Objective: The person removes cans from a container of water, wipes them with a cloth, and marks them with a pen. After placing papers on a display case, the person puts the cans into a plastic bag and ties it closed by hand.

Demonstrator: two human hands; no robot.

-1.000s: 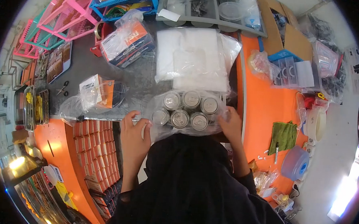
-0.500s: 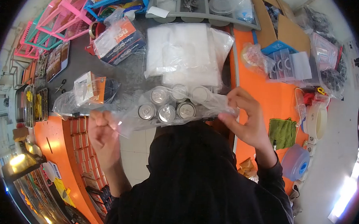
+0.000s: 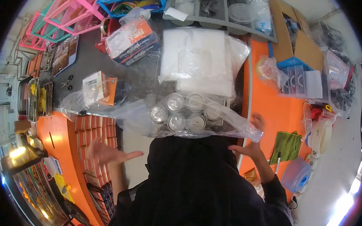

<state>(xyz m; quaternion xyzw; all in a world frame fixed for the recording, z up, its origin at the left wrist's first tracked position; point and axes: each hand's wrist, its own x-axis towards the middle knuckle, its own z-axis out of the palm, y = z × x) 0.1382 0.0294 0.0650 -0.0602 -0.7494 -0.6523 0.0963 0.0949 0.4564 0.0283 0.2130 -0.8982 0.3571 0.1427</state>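
Several silver cans (image 3: 176, 122) stand upright, close together, inside a clear plastic bag (image 3: 136, 113) at the table's front edge. The bag's two ends spread out left and right. My left hand (image 3: 106, 152) is below the bag's left end, apart from it, slightly blurred, fingers spread and holding nothing. Beside the bag's right end is my right hand (image 3: 250, 136), its thumb stretched out and fingers apart; whether it touches the plastic is unclear. Behind the cans lies a stack of white plastic bags (image 3: 199, 61).
On the dark table (image 3: 140, 81) are a small orange and white box (image 3: 99, 89), scissors (image 3: 67, 82) and a larger box (image 3: 133, 42). A grey divided tray (image 3: 221, 22) stands behind. A green cloth (image 3: 285, 146) and cardboard box (image 3: 299, 41) are right.
Both hands have let go of the bag's ends; the left moved down and away, the right opened. The whole view has shifted slightly, and the bag's ends now lie spread wider.
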